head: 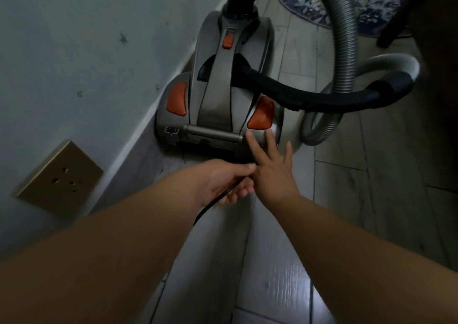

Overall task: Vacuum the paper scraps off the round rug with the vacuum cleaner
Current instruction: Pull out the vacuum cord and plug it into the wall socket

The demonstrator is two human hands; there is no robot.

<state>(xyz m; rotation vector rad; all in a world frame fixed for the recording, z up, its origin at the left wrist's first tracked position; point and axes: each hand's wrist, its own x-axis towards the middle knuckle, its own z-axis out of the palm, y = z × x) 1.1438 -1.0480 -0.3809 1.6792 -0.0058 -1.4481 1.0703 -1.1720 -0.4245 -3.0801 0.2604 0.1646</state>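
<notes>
cord in hand behind the vacuum cleaner [218, 93] — no cleaning begun yet
the left hand [223, 182] has its fingers [239, 192] curled round the black power cord [210, 207], which comes from the rear of the machine and runs back under the wrist; the right hand [272, 172] holds nothing, its straight, spread fingers resting against the rear casing. the canister stands on the tiled floor [272, 274] close against the wall, its grey hose [344, 38] looping over it. the wall socket [59, 178], low on the left, has nothing plugged in. the round rug [371, 1] lies well apart at the top of the view, and whether paper scraps lie on it i cannot tell — so plugging in, switching on and all the vacuuming look left to do
</notes>
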